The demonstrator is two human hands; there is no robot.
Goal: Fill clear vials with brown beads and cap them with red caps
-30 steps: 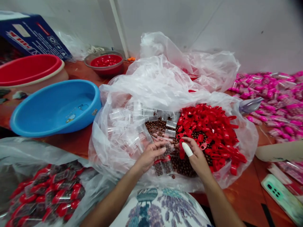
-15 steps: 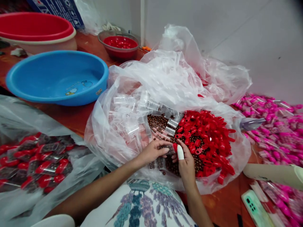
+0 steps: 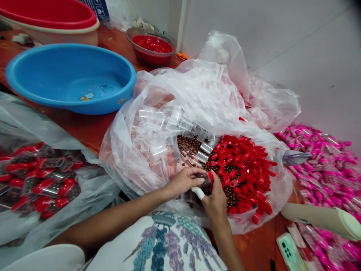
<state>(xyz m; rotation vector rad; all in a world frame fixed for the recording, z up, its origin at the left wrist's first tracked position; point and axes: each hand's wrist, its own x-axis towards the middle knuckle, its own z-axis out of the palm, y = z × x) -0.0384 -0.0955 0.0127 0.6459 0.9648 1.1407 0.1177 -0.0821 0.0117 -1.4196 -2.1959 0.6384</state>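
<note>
My left hand [image 3: 182,183] is closed around the clear body of a small plastic tube [image 3: 206,180] with dark contents. On the tube's right end sits a red cap [image 3: 210,176], gripped by my right hand [image 3: 216,199], whose thumb wears a white cover [image 3: 197,192]. Both hands are just above brown beads [image 3: 188,143] lying in an open clear plastic bag [image 3: 118,150]. Right of them is a heap of red plastic caps [image 3: 249,162]. Loose clear tubes [image 3: 159,124] are piled at the left of the bag.
A blue basin [image 3: 31,90] stands at the upper left, near a bowl of red pieces [image 3: 153,56]. Filled red-capped tubes [image 3: 47,186] lie in a bag at lower left. Pink-capped tubes [image 3: 324,169], a beige cylinder [image 3: 316,218] and a phone [image 3: 288,250] are on the right.
My right thumb has swung from upright beside the red cap to pointing left under the tube. The right-hand fingers now wrap the capped end. The view has shifted slightly.
</note>
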